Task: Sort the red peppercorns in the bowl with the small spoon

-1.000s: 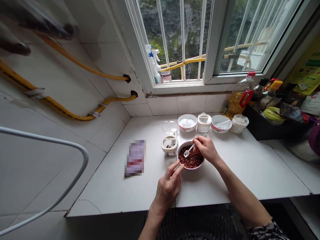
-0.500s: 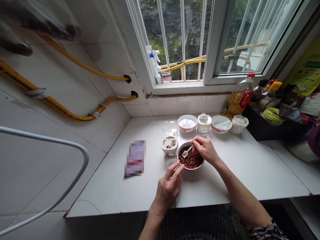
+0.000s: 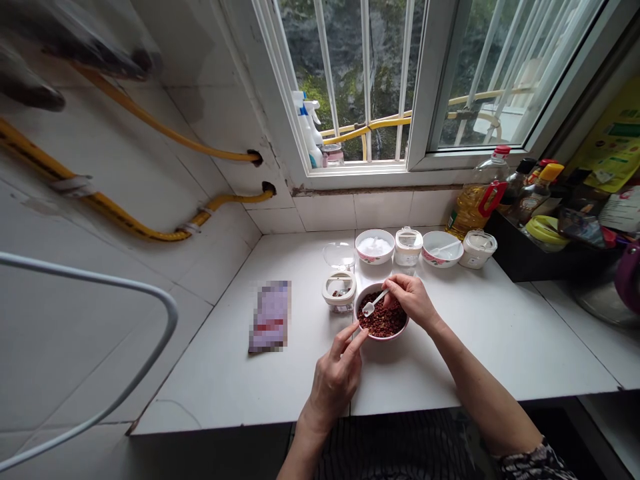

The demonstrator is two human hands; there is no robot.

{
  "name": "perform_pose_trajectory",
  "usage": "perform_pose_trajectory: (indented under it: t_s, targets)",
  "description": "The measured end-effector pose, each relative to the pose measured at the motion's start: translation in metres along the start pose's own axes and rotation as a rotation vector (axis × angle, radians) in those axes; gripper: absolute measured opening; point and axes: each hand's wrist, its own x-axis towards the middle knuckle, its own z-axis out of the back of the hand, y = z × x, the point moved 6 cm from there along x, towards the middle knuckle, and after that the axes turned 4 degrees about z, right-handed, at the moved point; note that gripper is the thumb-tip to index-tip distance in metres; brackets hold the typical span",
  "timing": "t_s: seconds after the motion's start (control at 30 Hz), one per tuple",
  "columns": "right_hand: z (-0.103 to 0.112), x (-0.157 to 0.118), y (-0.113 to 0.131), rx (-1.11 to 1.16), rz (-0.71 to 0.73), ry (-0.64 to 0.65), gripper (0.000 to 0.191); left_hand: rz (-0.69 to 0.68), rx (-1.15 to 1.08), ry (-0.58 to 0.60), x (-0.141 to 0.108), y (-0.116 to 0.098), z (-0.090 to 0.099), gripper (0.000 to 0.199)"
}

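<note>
Dark red peppercorn-like spice (image 3: 383, 321) fills a small bowl (image 3: 383, 339) with a pinkish rim on the counter. My right hand (image 3: 411, 300) is closed on the handle of a small white plastic spoon (image 3: 370, 308), pinched between thumb and fingers. The spoon's scoop is over the spice at the bowl's left side and looks empty. Two outstretched fingertips of my left hand (image 3: 339, 367) hold the bowl at its near left rim; the other fingers are curled in. Left of the bowl stands a seasoning jar (image 3: 340, 301), its clear lid (image 3: 339, 255) raised, with some dark contents inside.
Behind are a flowered bowl of white powder (image 3: 375, 248), a lidded jar (image 3: 409, 247), another flowered bowl (image 3: 443, 251) with a white spoon, and a second jar (image 3: 479, 249). An oil bottle (image 3: 477, 200) stands back right. A blurred purple packet (image 3: 270, 317) lies left.
The white spoon's scoop has shifted slightly left and up over the spice. My left hand stays at the bowl's rim.
</note>
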Motion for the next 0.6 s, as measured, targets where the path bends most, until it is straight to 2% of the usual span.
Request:
perform_pose_trajectory:
  t_s: [0.17,0.3,0.47,0.6]
  targets:
    - [0.004,0.003,-0.008,0.101,-0.065,-0.011,0.027,-0.009,0.009,-0.003,0.000,0.000,0.000,0.049]
    - [0.009,0.007,-0.005,0.161,-0.038,-0.057,0.032,-0.008,0.003,0.000,0.000,0.000,-0.002,0.048]
    - [0.001,0.005,0.014,0.123,0.157,-0.113,0.030,-0.008,-0.013,0.002,0.000,0.000,-0.003,0.051]
    - [-0.020,-0.003,0.032,-0.114,0.406,-0.083,0.016,-0.013,-0.019,0.001,0.001,0.000,-0.002,0.052]
